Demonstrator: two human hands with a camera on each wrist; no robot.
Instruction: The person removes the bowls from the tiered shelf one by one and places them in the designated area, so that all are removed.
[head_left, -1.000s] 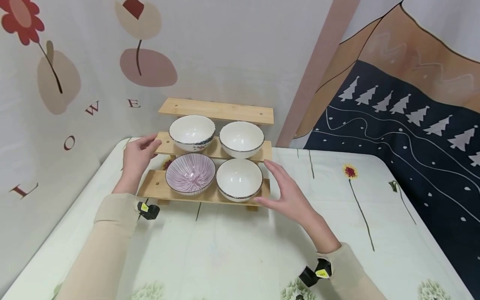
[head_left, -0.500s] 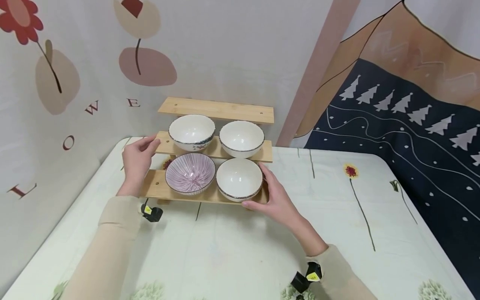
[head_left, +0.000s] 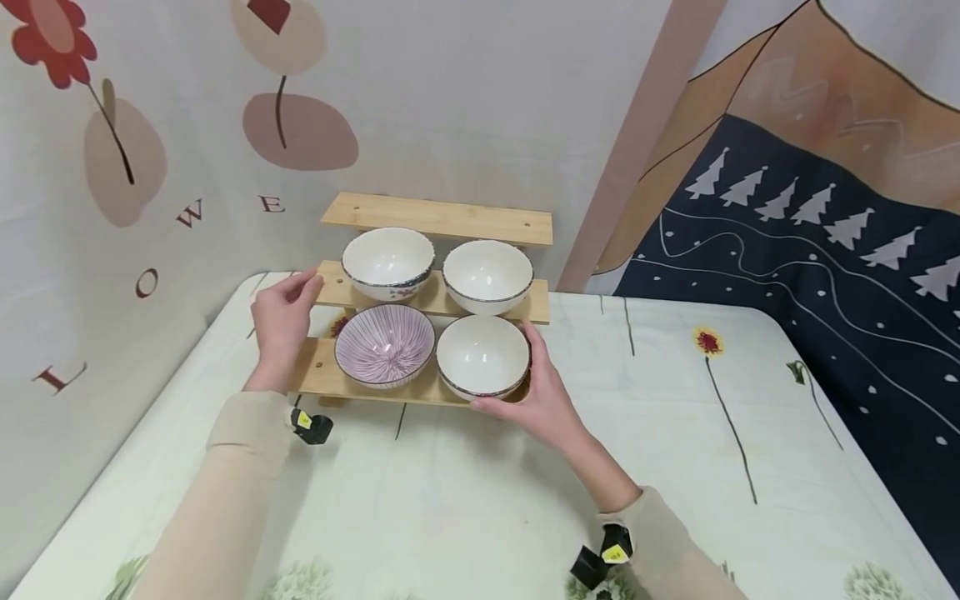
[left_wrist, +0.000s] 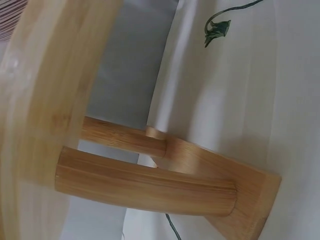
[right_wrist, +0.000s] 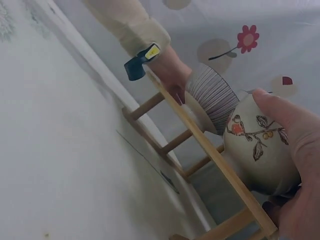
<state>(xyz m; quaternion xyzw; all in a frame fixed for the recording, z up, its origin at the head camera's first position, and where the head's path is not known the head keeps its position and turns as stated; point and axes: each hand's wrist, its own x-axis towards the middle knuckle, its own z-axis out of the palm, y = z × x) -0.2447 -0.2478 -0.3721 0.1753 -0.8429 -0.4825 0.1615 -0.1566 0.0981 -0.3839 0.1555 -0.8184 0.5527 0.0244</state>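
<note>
A three-tier wooden rack (head_left: 435, 218) holds two bowls on its middle board and two on its lowest. My left hand (head_left: 281, 323) pinches the left end of the middle board between thumb and fingers. The right hand (head_left: 542, 393) grips the front right white bowl (head_left: 482, 354), thumb at its near side and fingers round its right side. A bird and branch pattern marks that bowl's outside (right_wrist: 257, 142) in the right wrist view. Beside it sits a purple-striped bowl (head_left: 385, 345). Behind are a left white bowl (head_left: 387, 257) and a right white bowl (head_left: 487, 277).
The rack stands on a table with a pale flowered cloth (head_left: 450, 500), close to a printed curtain (head_left: 465, 108) at the back. Round wooden legs (left_wrist: 145, 182) support the boards in the left wrist view. Dark patterned fabric (head_left: 810, 242) hangs at the right.
My right hand has moved left from beside the rack and taken hold of the front right bowl. The left hand stays at the middle board's end. The bowls keep their places.
</note>
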